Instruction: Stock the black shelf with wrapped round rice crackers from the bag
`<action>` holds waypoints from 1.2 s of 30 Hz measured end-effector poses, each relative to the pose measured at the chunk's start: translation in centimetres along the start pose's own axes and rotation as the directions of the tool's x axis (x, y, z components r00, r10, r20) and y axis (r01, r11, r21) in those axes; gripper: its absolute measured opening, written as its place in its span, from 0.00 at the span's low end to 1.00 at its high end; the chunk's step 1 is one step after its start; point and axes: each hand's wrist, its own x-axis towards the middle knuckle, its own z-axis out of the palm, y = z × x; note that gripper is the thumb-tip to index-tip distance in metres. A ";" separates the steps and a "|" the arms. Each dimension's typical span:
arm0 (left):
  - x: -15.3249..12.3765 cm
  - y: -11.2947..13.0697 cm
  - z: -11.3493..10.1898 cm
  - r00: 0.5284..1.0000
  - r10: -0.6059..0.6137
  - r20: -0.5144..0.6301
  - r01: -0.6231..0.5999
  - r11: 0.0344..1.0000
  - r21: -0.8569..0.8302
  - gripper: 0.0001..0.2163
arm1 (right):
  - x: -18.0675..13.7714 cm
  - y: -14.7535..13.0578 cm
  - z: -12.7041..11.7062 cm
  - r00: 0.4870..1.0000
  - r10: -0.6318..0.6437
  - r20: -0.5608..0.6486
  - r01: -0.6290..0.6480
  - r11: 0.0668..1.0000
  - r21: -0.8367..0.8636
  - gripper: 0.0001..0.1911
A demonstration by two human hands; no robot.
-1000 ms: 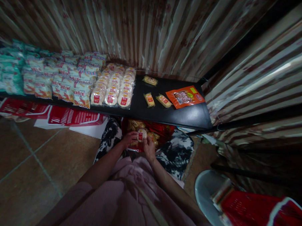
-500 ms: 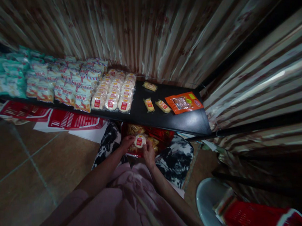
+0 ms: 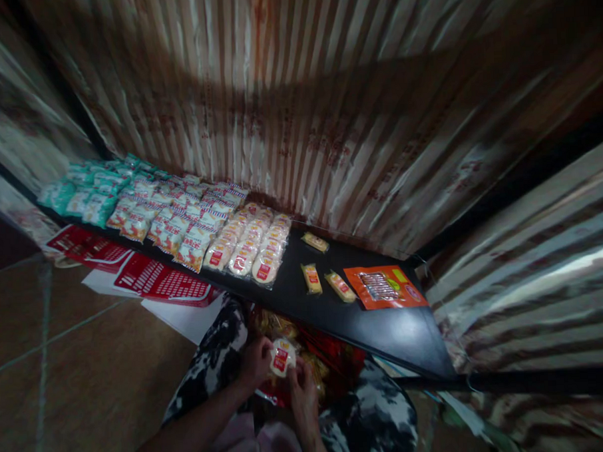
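Pinching a round packet (image 3: 282, 357) at its opposite edges, our left hand (image 3: 258, 358) and right hand (image 3: 303, 389) hold it label up over a red container (image 3: 338, 359) between our knees, near side of the black shelf (image 3: 381, 342). On that shelf, much looks already arranged: teal packets (image 3: 97, 188) at the far left, striped-top packets (image 3: 176, 221) beside them, then three overlapping rows of round packets (image 3: 252, 245) like ours. Farther right, the setting-out seems only begun: three small yellow packets (image 3: 312, 279) lie loose, apart from one another, with one orange packet (image 3: 387, 287) flat just beside them. Ours is off the shelf, and golden packets (image 3: 278, 325) remain in the container; we cannot tell how many.
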 end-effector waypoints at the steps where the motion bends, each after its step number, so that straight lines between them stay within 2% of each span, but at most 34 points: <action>1: -0.2 0.4 -0.2 1.000 0.021 -0.015 -0.021 1.000 0.011 0.09 | 0.0 -0.3 0.0 1.000 0.013 0.024 -0.014 1.000 0.011 0.23; 3: -0.5 1.0 -0.7 0.996 0.076 -0.053 -0.074 0.997 0.035 0.09 | 0.0 -0.8 -0.1 0.998 0.024 0.054 -0.025 0.999 0.020 0.24; 7: -0.9 1.6 -1.0 0.982 0.151 -0.117 -0.149 0.988 0.029 0.09 | 0.2 -1.8 -0.2 1.000 -0.005 0.025 0.005 1.000 -0.006 0.24; 15: -0.8 2.5 -1.6 0.955 0.199 -0.220 -0.215 0.975 -0.051 0.09 | 1.1 -3.5 0.5 0.999 0.014 0.037 -0.016 0.999 0.036 0.24; 23: 0.2 3.3 -2.8 0.922 0.214 -0.324 -0.253 0.964 -0.083 0.10 | 1.8 -6.5 1.3 0.998 -0.054 0.024 0.054 0.998 0.021 0.22; 29: 0.7 3.9 -4.1 0.915 0.208 -0.345 -0.264 0.957 -0.124 0.09 | 2.4 -8.8 2.0 0.992 -0.106 0.061 0.106 0.994 0.003 0.21; 36: 1.7 4.1 -5.2 0.880 0.251 -0.403 -0.302 0.951 -0.067 0.08 | 3.0 -10.3 3.1 0.989 -0.106 0.105 0.105 0.994 0.015 0.23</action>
